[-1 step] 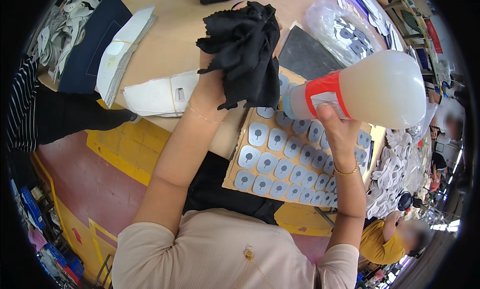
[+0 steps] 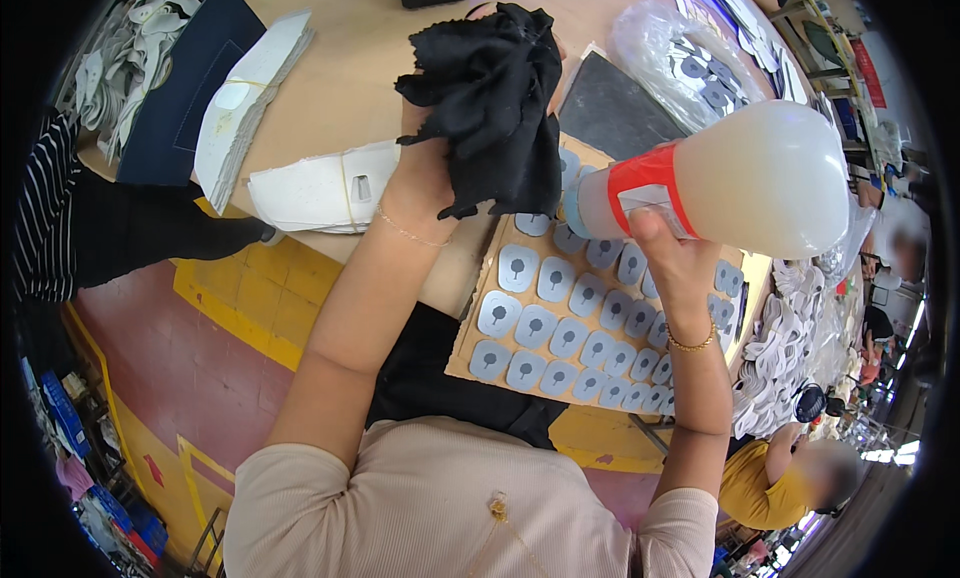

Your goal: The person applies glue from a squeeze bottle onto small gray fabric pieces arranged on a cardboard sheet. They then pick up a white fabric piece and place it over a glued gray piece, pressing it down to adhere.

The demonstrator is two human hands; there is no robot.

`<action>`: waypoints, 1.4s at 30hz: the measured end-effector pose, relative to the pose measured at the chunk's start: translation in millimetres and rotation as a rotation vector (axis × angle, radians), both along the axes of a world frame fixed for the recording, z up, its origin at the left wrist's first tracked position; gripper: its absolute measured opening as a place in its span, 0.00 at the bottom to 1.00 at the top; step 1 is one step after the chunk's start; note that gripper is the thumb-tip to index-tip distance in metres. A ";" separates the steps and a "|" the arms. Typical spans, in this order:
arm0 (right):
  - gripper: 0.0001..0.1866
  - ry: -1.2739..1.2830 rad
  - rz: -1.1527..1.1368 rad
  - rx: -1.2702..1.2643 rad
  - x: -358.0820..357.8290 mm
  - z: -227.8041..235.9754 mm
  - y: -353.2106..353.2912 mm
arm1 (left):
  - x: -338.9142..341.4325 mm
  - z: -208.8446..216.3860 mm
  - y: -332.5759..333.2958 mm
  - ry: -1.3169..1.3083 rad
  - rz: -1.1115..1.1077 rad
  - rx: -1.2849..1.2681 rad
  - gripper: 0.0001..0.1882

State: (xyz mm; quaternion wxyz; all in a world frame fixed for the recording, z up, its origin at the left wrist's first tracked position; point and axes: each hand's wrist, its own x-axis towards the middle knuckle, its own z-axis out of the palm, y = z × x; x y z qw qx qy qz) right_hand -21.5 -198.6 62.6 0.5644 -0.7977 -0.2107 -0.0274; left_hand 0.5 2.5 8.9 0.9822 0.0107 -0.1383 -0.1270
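Note:
My left hand [image 2: 428, 168] is raised over the table with a ragged black cloth [image 2: 500, 108]; the cloth drapes over it and hides most of the fingers. In my right hand [image 2: 678, 263] is a cloudy, translucent plastic bottle [image 2: 765, 183] with a red band around its narrower part. The bottle lies tilted nearly sideways, its narrow end toward the cloth and its wide end to the right. Below it a brown board [image 2: 480, 323] carries rows of small pale grey rounded pieces [image 2: 535, 326], each with a dark mark; the bottle and my right arm cover some.
Rubber-banded stacks of white cut pieces [image 2: 310, 200] lie left on the table, near a dark blue box [image 2: 185, 98]. A dark flat sheet [image 2: 615, 103] and a plastic bag [image 2: 690, 63] are beyond the board. At right sits a heap of white pieces [image 2: 785, 348]; a person in yellow [image 2: 765, 483] is nearby.

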 end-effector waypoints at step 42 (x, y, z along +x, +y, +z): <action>0.17 -0.021 0.053 0.102 24.8 15.1 27.1 | 12.0 -9.4 21.0 -0.170 0.080 -0.026 0.24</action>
